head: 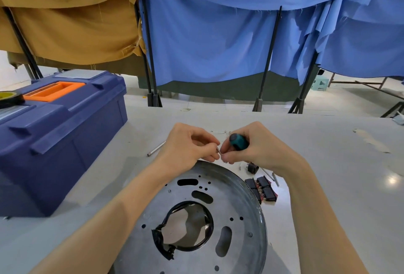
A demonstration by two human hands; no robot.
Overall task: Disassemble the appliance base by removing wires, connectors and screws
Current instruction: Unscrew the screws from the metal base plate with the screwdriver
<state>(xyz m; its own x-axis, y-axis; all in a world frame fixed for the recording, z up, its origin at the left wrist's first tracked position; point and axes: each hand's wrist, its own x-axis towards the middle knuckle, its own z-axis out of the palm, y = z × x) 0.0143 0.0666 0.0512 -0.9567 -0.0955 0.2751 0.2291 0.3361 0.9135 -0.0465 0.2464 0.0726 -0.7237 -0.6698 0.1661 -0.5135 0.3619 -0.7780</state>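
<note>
Now, right hand [262, 151] round screwdriver [238, 141], left hand [188, 149] on its bit [219, 151].

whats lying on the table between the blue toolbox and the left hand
In the head view, a thin silver metal rod lies on the grey table between the dark blue plastic toolbox and the left hand; nothing else shows there.

Both forearms converge forward, left hand [189, 145] and right hand [261, 148] nearly touching, fingers [208, 148] curled tight.
</note>
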